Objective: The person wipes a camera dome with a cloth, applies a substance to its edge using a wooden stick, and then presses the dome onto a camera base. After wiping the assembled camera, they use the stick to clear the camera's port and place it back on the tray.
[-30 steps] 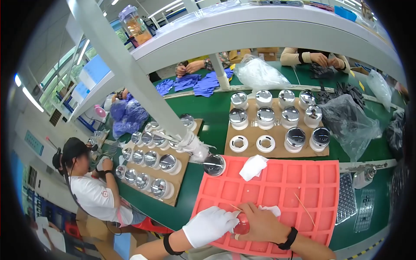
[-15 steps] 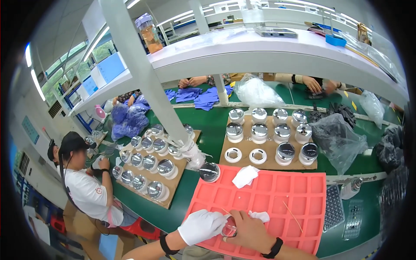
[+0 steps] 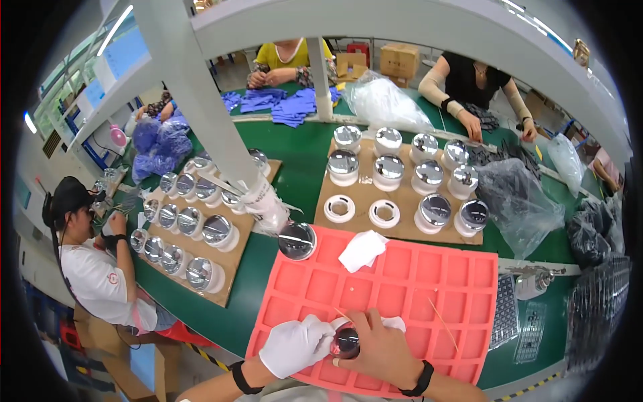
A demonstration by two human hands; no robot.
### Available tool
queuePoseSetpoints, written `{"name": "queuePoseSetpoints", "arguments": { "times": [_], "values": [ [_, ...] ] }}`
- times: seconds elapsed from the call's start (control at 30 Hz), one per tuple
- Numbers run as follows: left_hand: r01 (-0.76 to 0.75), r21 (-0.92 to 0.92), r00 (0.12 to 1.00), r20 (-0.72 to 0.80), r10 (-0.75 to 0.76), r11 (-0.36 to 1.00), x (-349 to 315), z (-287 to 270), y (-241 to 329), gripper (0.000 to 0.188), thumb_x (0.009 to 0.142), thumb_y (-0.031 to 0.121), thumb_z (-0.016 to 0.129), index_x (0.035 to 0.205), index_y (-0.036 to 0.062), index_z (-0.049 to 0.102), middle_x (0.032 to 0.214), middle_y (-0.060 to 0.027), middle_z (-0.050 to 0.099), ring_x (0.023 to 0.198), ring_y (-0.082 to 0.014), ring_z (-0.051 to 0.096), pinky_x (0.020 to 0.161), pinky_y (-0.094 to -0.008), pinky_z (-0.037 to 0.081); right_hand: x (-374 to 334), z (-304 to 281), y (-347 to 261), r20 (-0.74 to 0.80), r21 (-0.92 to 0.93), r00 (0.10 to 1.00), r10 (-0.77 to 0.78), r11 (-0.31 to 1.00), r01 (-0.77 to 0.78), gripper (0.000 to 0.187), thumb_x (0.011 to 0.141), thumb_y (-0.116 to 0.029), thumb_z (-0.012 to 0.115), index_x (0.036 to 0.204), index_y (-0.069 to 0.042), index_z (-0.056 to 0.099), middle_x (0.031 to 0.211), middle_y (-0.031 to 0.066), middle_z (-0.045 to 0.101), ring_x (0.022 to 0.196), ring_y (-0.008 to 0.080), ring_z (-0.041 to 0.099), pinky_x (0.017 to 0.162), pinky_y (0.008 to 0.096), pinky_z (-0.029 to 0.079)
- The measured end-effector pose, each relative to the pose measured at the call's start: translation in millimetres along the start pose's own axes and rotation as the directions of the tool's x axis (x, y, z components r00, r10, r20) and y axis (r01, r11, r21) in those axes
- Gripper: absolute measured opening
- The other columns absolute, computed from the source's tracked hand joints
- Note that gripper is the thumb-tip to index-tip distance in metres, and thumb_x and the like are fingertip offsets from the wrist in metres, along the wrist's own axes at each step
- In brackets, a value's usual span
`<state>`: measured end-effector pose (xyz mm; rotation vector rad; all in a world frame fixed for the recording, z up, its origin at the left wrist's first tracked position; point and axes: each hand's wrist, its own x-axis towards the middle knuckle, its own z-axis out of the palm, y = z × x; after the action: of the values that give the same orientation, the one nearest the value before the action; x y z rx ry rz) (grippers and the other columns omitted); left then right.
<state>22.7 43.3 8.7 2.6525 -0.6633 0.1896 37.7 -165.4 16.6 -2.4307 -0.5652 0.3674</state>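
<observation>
Head view: left hand (image 3: 295, 345), in white glove, and bare right hand (image 3: 382, 348) meet at near edge of red tray (image 3: 402, 281), w/ a small round shiny part (image 3: 346, 342) between them. Left fingers are curled around the part's left side; right fingers wrap it from the right, together w/ a white cloth (image 3: 392, 324) that shows just behind the hand. Both hands are closed on the part, it sits just above the tray's near row of square pockets. Right wrist has black band; left wrist also a dark band.

On far part of the tray lies a second white cloth (image 3: 362, 250), crumpled, and a round mirror-like disc (image 3: 297, 240) is at the tray's far-left corner. Tray lies on green bench (image 3: 301, 154).

Behind tray, a brown board (image 3: 365, 194) carries shiny caps on white bases (image 3: 388, 167) in rows, plus two white rings (image 3: 362, 211) w/o caps. To the left, another board (image 3: 231, 268) w/ similar caps. Clear plastic bags (image 3: 516, 201) lie to the right. Other persons work around the bench, one seated at left (image 3: 94, 275).
</observation>
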Motion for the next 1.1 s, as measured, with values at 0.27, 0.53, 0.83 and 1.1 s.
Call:
{"name": "queuePoseSetpoints", "arguments": {
  "times": [0.27, 0.53, 0.83, 1.1],
  "values": [
    [0.058, -0.187, 0.994, 0.101, -0.040, 0.981, -7, 10, -9, 0.019, 0.083, 0.008, 0.067, 0.097, 0.0091, 0.054, 0.068, -0.0085, 0.060, 0.051, -0.0296, 0.061, 0.047, -0.0393, 0.049, 7, 7, 9, 0.042, 0.027, 0.999, 0.031, 0.999, -0.032, 0.093, 0.056, -0.037, 0.091, 0.135, -0.012, 0.050, 0.108, 0.0113, 0.052, 0.087, 0.0293, 0.065, 0.064, 0.0412, 0.055],
    [0.068, -0.385, 0.993, 0.116, -0.025, 0.920, -2, 9, -15, 0.023, 0.083, -0.001, 0.062, 0.100, 0.0069, 0.049, 0.062, -0.0062, 0.055, 0.047, -0.0250, 0.058, 0.045, -0.0336, 0.047, 15, 11, 16, 0.051, 0.069, 0.999, 0.008, 0.998, -0.011, 0.091, 0.053, -0.030, 0.091, 0.133, -0.011, 0.053, 0.107, 0.0081, 0.054, 0.090, 0.0245, 0.062, 0.059, 0.0365, 0.053],
    [0.124, -0.522, 0.981, 0.192, -0.025, 0.844, -12, 5, -13, 0.024, 0.080, -0.007, 0.054, 0.099, 0.0054, 0.046, 0.059, -0.0052, 0.051, 0.044, -0.0224, 0.053, 0.044, -0.0310, 0.044, 13, 11, 17, 0.047, 0.090, 0.999, 0.001, 0.996, -0.005, 0.089, 0.055, -0.031, 0.093, 0.132, -0.010, 0.054, 0.107, 0.0081, 0.056, 0.088, 0.0243, 0.063, 0.058, 0.0361, 0.053],
    [0.232, -0.633, 0.953, 0.301, -0.042, 0.739, -17, 2, -15, 0.018, 0.076, -0.009, 0.047, 0.089, 0.0041, 0.048, 0.057, -0.0054, 0.048, 0.045, -0.0214, 0.047, 0.046, -0.0295, 0.042, 13, 11, 18, 0.073, 0.114, 0.997, -0.027, 0.993, 0.019, 0.089, 0.055, -0.030, 0.093, 0.133, -0.009, 0.054, 0.110, 0.0079, 0.054, 0.090, 0.0231, 0.062, 0.058, 0.0355, 0.053]
  ]
}}
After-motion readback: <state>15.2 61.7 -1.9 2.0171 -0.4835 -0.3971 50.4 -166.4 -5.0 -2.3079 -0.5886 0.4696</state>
